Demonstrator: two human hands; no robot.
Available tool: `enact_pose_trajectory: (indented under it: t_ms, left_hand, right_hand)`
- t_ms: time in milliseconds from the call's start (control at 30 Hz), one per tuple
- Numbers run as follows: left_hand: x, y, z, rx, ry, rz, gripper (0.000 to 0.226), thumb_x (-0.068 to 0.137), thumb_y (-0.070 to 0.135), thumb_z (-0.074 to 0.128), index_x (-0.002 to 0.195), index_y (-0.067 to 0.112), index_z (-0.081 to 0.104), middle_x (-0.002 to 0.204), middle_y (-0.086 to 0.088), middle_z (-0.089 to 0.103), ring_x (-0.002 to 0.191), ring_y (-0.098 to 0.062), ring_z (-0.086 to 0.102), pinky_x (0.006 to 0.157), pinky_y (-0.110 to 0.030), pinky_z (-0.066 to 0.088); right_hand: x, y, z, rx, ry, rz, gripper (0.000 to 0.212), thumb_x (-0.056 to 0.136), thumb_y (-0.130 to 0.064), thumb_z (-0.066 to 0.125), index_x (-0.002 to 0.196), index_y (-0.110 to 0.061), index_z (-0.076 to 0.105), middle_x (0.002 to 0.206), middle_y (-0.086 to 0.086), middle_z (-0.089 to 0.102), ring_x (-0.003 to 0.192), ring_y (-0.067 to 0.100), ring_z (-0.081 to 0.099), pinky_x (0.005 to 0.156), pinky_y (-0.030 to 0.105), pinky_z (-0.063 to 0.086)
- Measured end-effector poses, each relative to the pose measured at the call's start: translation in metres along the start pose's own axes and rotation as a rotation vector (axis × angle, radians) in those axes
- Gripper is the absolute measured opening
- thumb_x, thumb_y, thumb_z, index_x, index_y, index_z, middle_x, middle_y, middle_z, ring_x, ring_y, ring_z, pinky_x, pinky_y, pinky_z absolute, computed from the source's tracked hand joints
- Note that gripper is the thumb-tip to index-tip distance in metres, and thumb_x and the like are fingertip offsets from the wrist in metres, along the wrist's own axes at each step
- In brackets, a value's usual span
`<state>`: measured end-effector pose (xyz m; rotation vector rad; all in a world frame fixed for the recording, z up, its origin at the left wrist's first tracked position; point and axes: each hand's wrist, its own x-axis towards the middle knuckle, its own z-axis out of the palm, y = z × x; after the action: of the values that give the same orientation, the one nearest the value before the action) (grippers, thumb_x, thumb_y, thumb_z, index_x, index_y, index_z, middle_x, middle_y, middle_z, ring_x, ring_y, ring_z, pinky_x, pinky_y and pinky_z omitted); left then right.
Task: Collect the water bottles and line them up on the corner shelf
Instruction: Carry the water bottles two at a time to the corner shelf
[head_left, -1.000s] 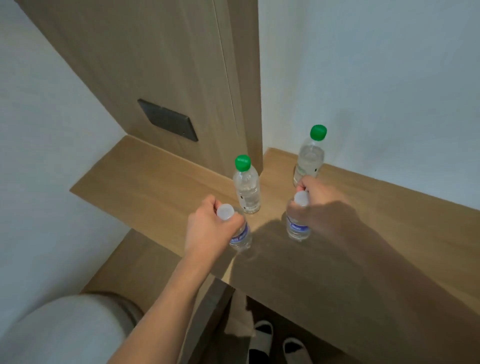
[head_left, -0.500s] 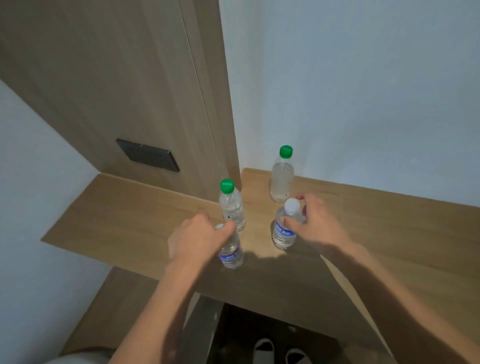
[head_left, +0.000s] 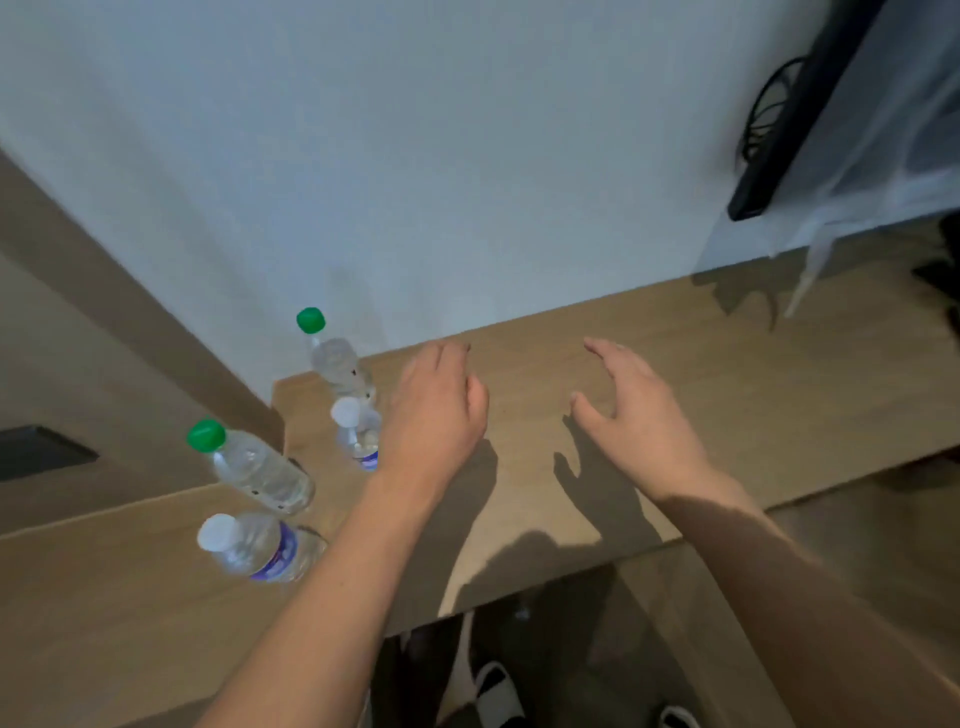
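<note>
Single head view, angled down, close over shelf (head_left: 727, 395).

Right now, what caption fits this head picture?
Four bottles stand on the shelf; both hands hover open.

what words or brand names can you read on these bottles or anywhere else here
None can be read.
Near white-capped bottle: blue label with pale print, too blurred to read.
Far white-capped bottle: only a sliver of blue label shows beside the left hand, unreadable.
Two green-capped bottles: no label visible.
Dark wall plate: no marking visible.
</note>
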<state>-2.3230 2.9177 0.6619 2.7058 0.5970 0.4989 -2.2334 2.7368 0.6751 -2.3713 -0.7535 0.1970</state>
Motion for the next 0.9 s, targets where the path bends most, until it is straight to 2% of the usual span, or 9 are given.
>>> enact_pose_trajectory:
  t_ms: [100, 167, 267, 367, 533, 667, 767, 900]
  left_hand:
    - [0.009, 0.062, 0.03, -0.021, -0.044, 0.147, 0.034, 0.092, 0.017, 0.045, 0.119, 0.003, 0.06, 0.11, -0.014, 0.063, 0.102, -0.032, 0.059, 0.087, -0.04, 0.045]
    - [0.01, 0.118, 0.049, -0.042, -0.088, 0.233, 0.033, 0.096, 0.017, 0.046, 0.124, 0.005, 0.058, 0.116, -0.011, 0.062, 0.108, -0.027, 0.057, 0.09, -0.037, 0.044]
    - [0.003, 0.217, 0.08, -0.087, -0.124, 0.383, 0.033, 0.098, 0.019, 0.045, 0.128, 0.008, 0.056, 0.119, -0.009, 0.061, 0.11, -0.024, 0.057, 0.092, -0.033, 0.044]
    - [-0.012, 0.321, 0.115, -0.142, -0.155, 0.518, 0.033, 0.099, 0.022, 0.045, 0.127, 0.009, 0.056, 0.119, -0.007, 0.061, 0.109, -0.022, 0.057, 0.091, -0.03, 0.044]
    - [-0.052, 0.49, 0.173, -0.204, -0.209, 0.734, 0.037, 0.098, 0.026, 0.043, 0.128, 0.009, 0.056, 0.124, -0.009, 0.059, 0.113, -0.025, 0.056, 0.098, -0.036, 0.046]
    - [-0.077, 0.58, 0.197, -0.252, -0.251, 0.835, 0.037, 0.098, 0.027, 0.046, 0.13, 0.012, 0.055, 0.125, -0.006, 0.059, 0.114, -0.023, 0.056, 0.096, -0.034, 0.045]
    - [-0.085, 0.648, 0.218, -0.274, -0.276, 0.923, 0.037, 0.099, 0.023, 0.05, 0.132, 0.008, 0.056, 0.129, -0.008, 0.059, 0.119, -0.023, 0.053, 0.1, -0.03, 0.04]
    - [-0.078, 0.729, 0.258, -0.324, -0.298, 0.976, 0.036, 0.099, 0.024, 0.05, 0.131, 0.009, 0.055, 0.127, -0.008, 0.059, 0.117, -0.022, 0.055, 0.097, -0.03, 0.043]
  right_hand:
    - [-0.027, 0.049, -0.045, 0.021, 0.093, 0.112, 0.06, 0.096, -0.028, 0.056, 0.15, -0.026, 0.031, 0.155, -0.003, 0.033, 0.143, 0.012, 0.029, 0.115, 0.029, 0.023]
    - [-0.052, 0.09, -0.08, 0.028, 0.156, 0.174, 0.06, 0.096, -0.03, 0.055, 0.151, -0.025, 0.029, 0.155, -0.003, 0.032, 0.143, 0.012, 0.028, 0.116, 0.028, 0.021]
    - [-0.097, 0.156, -0.139, 0.012, 0.258, 0.296, 0.059, 0.096, -0.03, 0.054, 0.15, -0.025, 0.03, 0.155, -0.003, 0.032, 0.142, 0.011, 0.029, 0.115, 0.025, 0.02]
    - [-0.15, 0.223, -0.199, -0.001, 0.359, 0.419, 0.061, 0.095, -0.031, 0.054, 0.151, -0.024, 0.03, 0.155, -0.004, 0.033, 0.139, 0.014, 0.036, 0.117, 0.032, 0.027]
    - [-0.244, 0.326, -0.288, -0.04, 0.511, 0.574, 0.06, 0.094, -0.028, 0.056, 0.149, -0.016, 0.034, 0.153, 0.002, 0.037, 0.14, 0.016, 0.034, 0.116, 0.026, 0.023]
    - [-0.293, 0.379, -0.337, -0.072, 0.597, 0.659, 0.06, 0.093, -0.025, 0.058, 0.148, -0.011, 0.036, 0.15, 0.006, 0.041, 0.138, 0.018, 0.035, 0.111, 0.018, 0.018]
    - [-0.317, 0.422, -0.371, -0.065, 0.65, 0.719, 0.062, 0.091, -0.026, 0.061, 0.147, -0.016, 0.036, 0.148, 0.003, 0.042, 0.137, 0.017, 0.037, 0.113, 0.022, 0.023]
    - [-0.329, 0.483, -0.413, -0.04, 0.715, 0.796, 0.065, 0.09, -0.029, 0.064, 0.148, -0.023, 0.035, 0.148, -0.002, 0.041, 0.136, 0.014, 0.039, 0.112, 0.025, 0.03]
